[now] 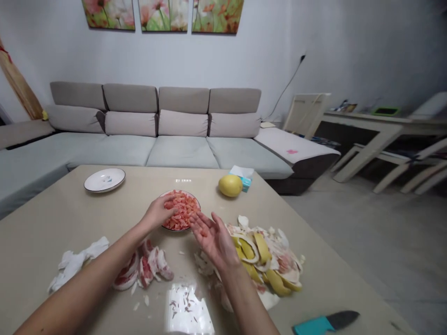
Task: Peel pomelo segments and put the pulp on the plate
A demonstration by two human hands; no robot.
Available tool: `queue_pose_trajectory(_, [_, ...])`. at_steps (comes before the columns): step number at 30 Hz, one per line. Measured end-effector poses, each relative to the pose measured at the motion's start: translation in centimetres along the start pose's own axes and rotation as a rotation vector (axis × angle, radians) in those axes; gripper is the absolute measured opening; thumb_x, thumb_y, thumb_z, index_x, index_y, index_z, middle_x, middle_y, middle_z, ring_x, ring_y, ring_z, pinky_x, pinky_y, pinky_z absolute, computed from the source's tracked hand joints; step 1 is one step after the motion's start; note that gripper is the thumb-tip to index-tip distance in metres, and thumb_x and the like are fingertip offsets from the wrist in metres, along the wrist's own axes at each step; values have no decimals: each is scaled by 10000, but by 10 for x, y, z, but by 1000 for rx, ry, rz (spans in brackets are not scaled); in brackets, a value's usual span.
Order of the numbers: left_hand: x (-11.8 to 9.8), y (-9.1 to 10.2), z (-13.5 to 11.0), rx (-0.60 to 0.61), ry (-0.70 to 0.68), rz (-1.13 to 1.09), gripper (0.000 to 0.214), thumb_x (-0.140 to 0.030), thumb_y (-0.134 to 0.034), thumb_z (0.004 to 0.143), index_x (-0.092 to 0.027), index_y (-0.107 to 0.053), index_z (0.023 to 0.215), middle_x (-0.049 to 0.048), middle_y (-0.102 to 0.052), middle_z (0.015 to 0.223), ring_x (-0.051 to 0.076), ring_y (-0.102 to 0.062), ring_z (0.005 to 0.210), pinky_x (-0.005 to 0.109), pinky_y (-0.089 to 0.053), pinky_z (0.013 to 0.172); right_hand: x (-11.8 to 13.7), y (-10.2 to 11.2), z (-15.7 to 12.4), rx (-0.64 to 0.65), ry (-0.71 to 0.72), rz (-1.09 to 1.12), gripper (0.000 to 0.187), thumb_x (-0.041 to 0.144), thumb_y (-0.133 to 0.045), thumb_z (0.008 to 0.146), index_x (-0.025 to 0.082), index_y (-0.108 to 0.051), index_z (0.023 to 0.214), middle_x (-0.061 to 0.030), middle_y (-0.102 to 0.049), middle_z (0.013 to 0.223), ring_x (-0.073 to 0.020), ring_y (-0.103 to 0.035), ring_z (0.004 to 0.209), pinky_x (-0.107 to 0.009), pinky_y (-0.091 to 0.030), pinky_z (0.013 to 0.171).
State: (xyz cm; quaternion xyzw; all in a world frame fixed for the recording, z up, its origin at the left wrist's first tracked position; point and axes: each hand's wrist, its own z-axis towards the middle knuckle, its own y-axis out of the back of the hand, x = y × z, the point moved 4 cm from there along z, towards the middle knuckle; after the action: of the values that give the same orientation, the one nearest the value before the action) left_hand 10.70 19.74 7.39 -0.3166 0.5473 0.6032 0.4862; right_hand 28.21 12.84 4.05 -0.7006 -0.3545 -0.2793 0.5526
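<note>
My left hand (158, 215) reaches over the left rim of a plate (199, 207) heaped with pink pomelo flesh (181, 211). Its thumb and fingers curl about a piece of the flesh at the edge of the heap. Palm up, my right hand (215, 242) is at the plate's lower right, fingers stretched out; a small pink bit seems to lie on the palm. Beside my left forearm are unpeeled pomelo segments (148, 265). A pile of yellow and white pomelo peel (261, 251) lies right of my right hand.
A whole yellow pomelo (230, 185) sits by a tissue pack (244, 177). A white plate (104, 180) is at the back left, a crumpled white cloth (78, 260) at the left. Near the front right lies a teal-handled knife (326, 323). Seeds (186, 303) are scattered in front.
</note>
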Motion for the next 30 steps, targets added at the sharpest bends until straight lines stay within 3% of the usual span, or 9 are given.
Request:
queue_pose_trajectory(3, [-24,-11,-36,33,-98,58,211,-315,-675,779,-211,-740,951,73,-729,1033,242,-626,948,338,-454,852,-11,-6,-24,32,-72,282,346,347,-375,989,143,-655,986,-113,-741,1050,-188,-690,1044,-319,-516,971])
queue_pose_trajectory(5, [-39,-20,-70,132,-175,129,156,-321,-631,843,-231,-735,916,34,-738,916,205,-636,839,302,-460,772,-18,-12,-39,79,-68,388,344,377,-408,983,141,-646,1057,-117,-721,1132,-198,-653,1124,-335,-460,1038])
queue_pose_trajectory(7, [-47,-28,-98,219,-201,202,134,-300,-675,825,-238,-727,931,16,-729,894,185,-625,799,282,-452,748,-23,-19,-54,137,-22,369,379,438,-448,967,155,-628,1143,-109,-690,1210,-210,-598,1204,-366,-393,1094])
queue_pose_trajectory(10, [-49,-29,-122,173,-147,233,195,-246,-735,768,-231,-715,962,16,-710,891,164,-587,718,260,-435,667,-28,-29,-73,206,32,297,460,542,-539,904,216,-604,1221,-69,-630,1319,-216,-492,1315,-395,-281,1156])
queue_pose_trajectory(14, [-42,-22,-132,150,-1,53,157,-278,-723,779,-206,-720,918,20,-666,802,122,-514,609,231,-402,570,-29,-33,-85,307,27,313,517,583,-586,860,250,-594,1256,-50,-571,1394,-210,-434,1361,-384,-224,1179])
queue_pose_trajectory(19, [-25,-13,-147,283,344,-548,332,-394,-774,729,-207,-638,967,1,-605,785,51,-403,480,153,-257,376,-20,-27,-87,391,-109,475,567,626,-510,871,199,-627,1226,-99,-547,1415,-245,-466,1342,-402,-275,1161])
queue_pose_trajectory(22, [-24,-8,-153,315,390,-780,276,-367,-778,741,-180,-630,880,0,-577,776,23,-370,464,121,-201,350,-16,-28,-91,425,-154,503,588,634,-483,877,182,-629,1223,-121,-549,1409,-249,-486,1326,-407,-282,1158])
queue_pose_trajectory(27, [-24,-4,-155,331,407,-959,201,-310,-756,780,-146,-657,842,-1,-532,748,18,-350,492,96,-224,357,-16,-33,-99,475,-166,484,596,621,-553,846,162,-632,1218,-150,-565,1387,-267,-511,1305,-402,-295,1150])
queue_pose_trajectory(30, [-22,-4,-155,337,418,-995,162,-280,-735,802,-145,-655,837,-3,-519,733,20,-334,493,93,-218,357,-20,-28,-97,407,-94,323,549,527,-668,815,198,-608,1250,-126,-606,1347,-272,-553,1262,-431,-337,1121])
